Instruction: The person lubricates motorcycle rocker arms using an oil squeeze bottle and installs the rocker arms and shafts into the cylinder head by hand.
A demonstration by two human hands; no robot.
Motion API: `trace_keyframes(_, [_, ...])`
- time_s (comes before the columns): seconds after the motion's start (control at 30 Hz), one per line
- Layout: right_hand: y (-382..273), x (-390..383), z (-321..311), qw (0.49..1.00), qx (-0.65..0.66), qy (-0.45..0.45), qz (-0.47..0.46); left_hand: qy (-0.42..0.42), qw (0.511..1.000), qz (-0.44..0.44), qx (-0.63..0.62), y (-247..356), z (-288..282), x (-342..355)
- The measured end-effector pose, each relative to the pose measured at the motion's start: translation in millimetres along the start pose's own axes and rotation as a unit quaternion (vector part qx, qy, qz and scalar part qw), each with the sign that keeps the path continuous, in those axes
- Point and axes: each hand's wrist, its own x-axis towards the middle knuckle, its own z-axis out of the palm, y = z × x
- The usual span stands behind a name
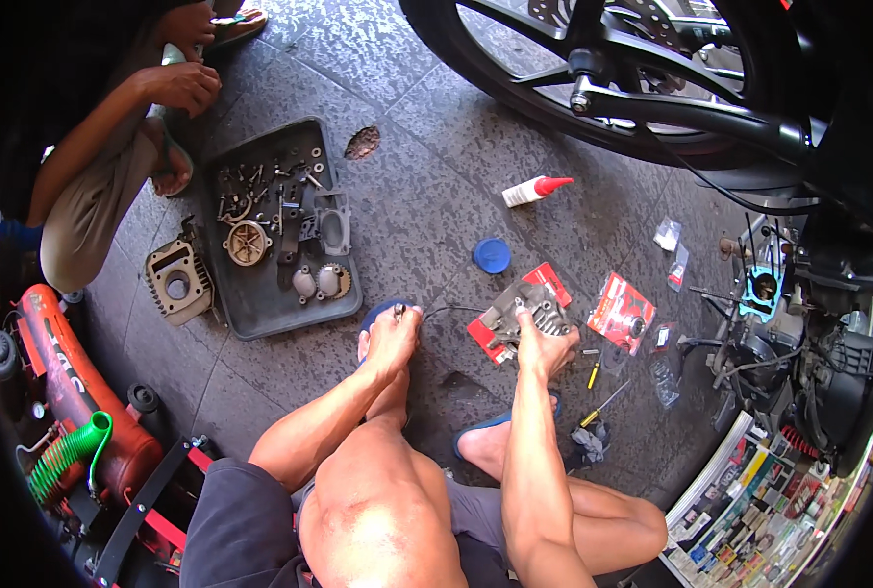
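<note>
My right hand (546,348) grips a grey finned engine cylinder head (531,312), thumb on top. The part rests over a red package (552,279) on the floor. My left hand (394,338) is closed above my left foot. A small dark metal end (399,310) pokes out of its fingers, but the rest is hidden in the grip. A thin dark line, perhaps a wire, runs from near that hand toward the cylinder head. Just beyond the head sits a blue round cap (492,256). Beside it lies another red package (621,312).
A black tray (289,318) holds bolts and engine parts, with a cylinder block (176,283) alongside. Farther off stands a white bottle with red nozzle (536,190). Screwdrivers (603,404) lie right; the motorcycle engine (765,294) and wheel stand beyond. A red compressor (88,372) and another person's hand (183,88) are left.
</note>
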Motion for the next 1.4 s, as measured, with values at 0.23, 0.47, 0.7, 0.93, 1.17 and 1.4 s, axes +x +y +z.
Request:
trace_keyframes(0.23, [53, 53, 6, 0.974, 0.19, -0.06, -0.111, -0.226, 0.828, -0.06, -0.51, 65, -17, 3])
trace_keyframes(0.47, [-1, -19, -42, 0.94, 0.162, 0.002, -0.299, -0.141, 0.916, -0.034, -0.373, 59, -42, 18])
trace_keyframes(0.7, [-44, -86, -33, 0.844, 0.175, -0.235, -0.449, -0.284, 0.765, -0.071, -0.574, 69, -57, 12])
trace_keyframes(0.93, [-58, -114, -6, 0.83, 0.181, -0.246, -0.467, -0.367, 0.686, -0.005, -0.628, 87, -42, 6])
trace_keyframes(1.17, [-59, -106, -3, 0.844, 0.176, -0.194, -0.468, -0.375, 0.685, -0.01, -0.625, 91, -36, -1])
trace_keyframes(1.4, [-55, -108, -5, 0.849, 0.189, -0.19, -0.455, -0.362, 0.651, 0.0, -0.667, 91, -23, -4])
